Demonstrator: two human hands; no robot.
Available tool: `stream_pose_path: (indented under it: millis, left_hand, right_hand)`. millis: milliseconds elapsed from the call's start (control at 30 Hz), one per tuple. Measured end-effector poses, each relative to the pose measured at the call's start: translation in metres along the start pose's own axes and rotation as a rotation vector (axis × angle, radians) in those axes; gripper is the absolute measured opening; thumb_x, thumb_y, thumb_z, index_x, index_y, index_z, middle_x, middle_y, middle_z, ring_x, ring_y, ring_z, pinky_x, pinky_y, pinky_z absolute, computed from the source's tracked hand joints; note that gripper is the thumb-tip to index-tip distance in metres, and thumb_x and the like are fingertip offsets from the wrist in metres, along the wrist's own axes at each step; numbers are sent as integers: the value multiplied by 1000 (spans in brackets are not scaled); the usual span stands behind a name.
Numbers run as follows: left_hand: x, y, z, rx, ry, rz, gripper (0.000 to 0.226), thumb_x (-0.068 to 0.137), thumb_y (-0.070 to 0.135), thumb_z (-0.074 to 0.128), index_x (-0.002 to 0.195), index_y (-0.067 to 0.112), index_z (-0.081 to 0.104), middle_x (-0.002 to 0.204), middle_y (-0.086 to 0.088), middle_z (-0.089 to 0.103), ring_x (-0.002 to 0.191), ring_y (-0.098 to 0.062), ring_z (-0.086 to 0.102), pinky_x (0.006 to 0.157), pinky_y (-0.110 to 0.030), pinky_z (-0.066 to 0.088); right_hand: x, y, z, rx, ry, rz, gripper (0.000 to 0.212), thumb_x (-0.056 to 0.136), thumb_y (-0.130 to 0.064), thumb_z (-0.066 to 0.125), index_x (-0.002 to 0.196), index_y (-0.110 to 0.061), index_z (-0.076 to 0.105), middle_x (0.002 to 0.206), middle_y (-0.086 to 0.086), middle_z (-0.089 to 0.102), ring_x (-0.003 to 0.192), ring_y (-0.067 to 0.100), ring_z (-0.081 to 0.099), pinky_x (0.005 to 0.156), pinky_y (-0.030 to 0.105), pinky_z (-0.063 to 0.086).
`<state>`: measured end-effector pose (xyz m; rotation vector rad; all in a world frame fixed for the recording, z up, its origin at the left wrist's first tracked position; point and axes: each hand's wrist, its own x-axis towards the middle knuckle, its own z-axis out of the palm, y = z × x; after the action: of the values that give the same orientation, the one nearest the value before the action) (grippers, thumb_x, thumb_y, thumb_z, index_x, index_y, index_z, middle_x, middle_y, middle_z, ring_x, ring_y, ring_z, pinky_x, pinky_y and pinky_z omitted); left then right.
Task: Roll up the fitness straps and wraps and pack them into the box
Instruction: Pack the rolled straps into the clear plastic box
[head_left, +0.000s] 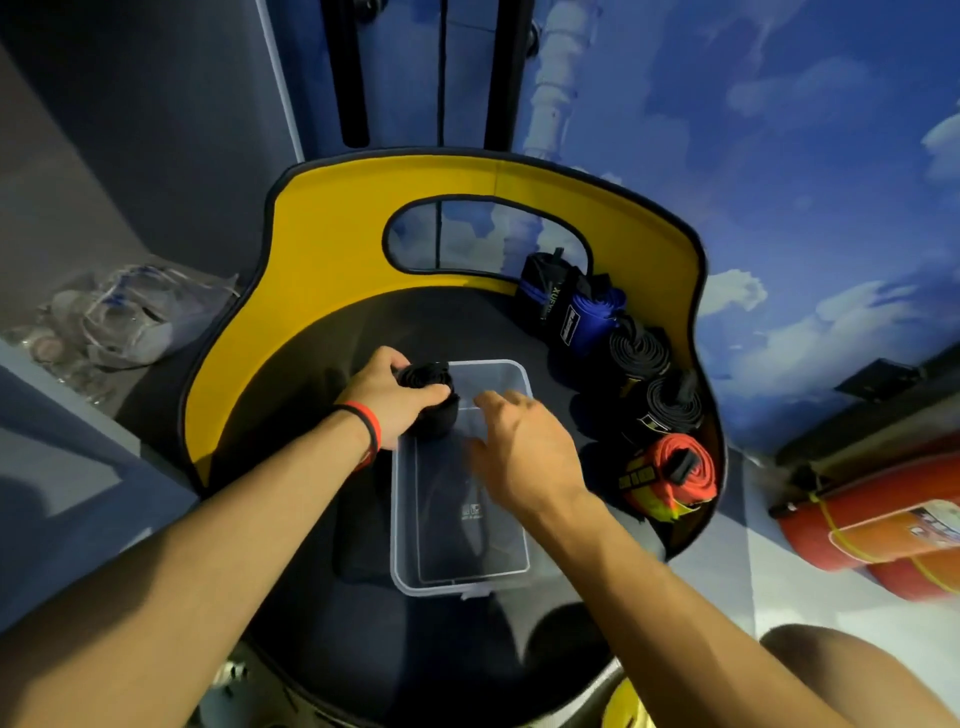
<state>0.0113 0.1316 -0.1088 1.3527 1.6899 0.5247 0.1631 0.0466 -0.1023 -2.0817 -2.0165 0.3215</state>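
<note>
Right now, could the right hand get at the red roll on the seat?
Probably yes. The right hand hovers open and empty over the box, and the red roll lies just to its right on the seat with nothing between them.

On my feed the clear plastic box (460, 577) sits open-topped, its long side running away from me, with a small printed mark on its see-through bottom. A tightly wound black roll (427, 387) is at the box's far-left corner, gripped in my left hand (387, 397). To the right, outside the box, five more curve in a row: black-and-blue wrap (545, 283), blue roll (589, 322), far black coil (638, 356), near black coil (670, 410), red strap (675, 467) nearest.
</note>
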Motion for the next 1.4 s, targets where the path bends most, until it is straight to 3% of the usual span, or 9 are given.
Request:
stream_pose_path:
  millis: [300, 400, 567, 633, 767, 900, 1100, 1233, 1400]
  left_hand:
    - [-10, 10, 22, -31, -14, 26, 46, 78, 38, 83, 110, 26, 53, 102, 3, 60, 92, -22, 61, 73, -48, 62]
    - [-13, 14, 32, -14, -29, 40, 45, 79, 37, 83, 109, 24, 53, 96, 7, 57, 87, -17, 59, 73, -48, 62]
    - [-13, 18, 37, 2, -43, 37, 42, 80, 38, 81, 108, 23, 54, 96, 8, 56, 84, -13, 57, 73, -48, 63]
    - [-14, 20, 39, 12, -47, 43, 42, 81, 38, 81, 109, 24, 54, 97, 9, 56, 85, -12, 57, 72, -48, 63]
    - [-14, 21, 41, 17, -55, 45, 43, 81, 39, 81, 109, 22, 54, 97, 8, 56, 85, -13, 58, 75, -49, 62]
    - [-14, 22, 41, 17, -62, 47, 43, 80, 38, 81, 109, 22, 53, 97, 7, 57, 85, -14, 58, 76, -49, 62]
    - [-13, 21, 40, 42, -36, 76, 47, 76, 43, 83, 105, 22, 53, 93, 4, 60, 82, -16, 59, 72, -42, 60]
    - [-11, 16, 40, 77, -16, 115, 36, 80, 36, 79, 102, 21, 54, 92, 0, 63, 83, -23, 62, 71, -46, 60]
    - [-10, 16, 33, 110, -27, 104, 34, 73, 41, 79, 93, 28, 54, 88, -1, 66, 81, -24, 66, 68, -44, 62]
  right_hand:
    - [-54, 68, -33, -256, 92, 0, 25, 97, -31, 54, 113, -17, 68, 113, 4, 64, 97, 27, 57, 81, 39, 48]
    - [-63, 83, -44, -404, 142, 75, 28, 85, -24, 61, 111, -17, 68, 107, 7, 65, 94, 32, 59, 81, 41, 44]
    - [-74, 113, -58, -590, -26, 192, 50, 91, -35, 58, 138, -20, 48, 120, 11, 54, 119, 32, 50, 118, 47, 22]
    - [-75, 117, -54, -582, -71, 196, 50, 96, -35, 55, 142, -22, 43, 126, 11, 47, 123, 32, 48, 122, 47, 19]
    - [-74, 120, -50, -514, -77, 217, 57, 93, -38, 66, 144, -25, 42, 134, 13, 36, 113, 32, 49, 97, 40, 43]
    - [-70, 112, -55, -383, 41, 189, 50, 85, -27, 77, 129, -21, 54, 123, 12, 36, 105, 33, 44, 69, 40, 51]
    - [-57, 58, -87, -198, 308, -75, 58, 77, -21, 79, 130, -23, 55, 131, 11, 40, 110, 31, 42, 76, 36, 52]
    - [-42, 32, -71, -133, 208, -181, 65, 81, -31, 79, 139, -29, 50, 136, 10, 41, 116, 30, 42, 79, 34, 53]
    - [-27, 30, -51, -101, 51, -90, 70, 85, -42, 74, 146, -36, 42, 129, 6, 47, 114, 29, 50, 82, 42, 57]
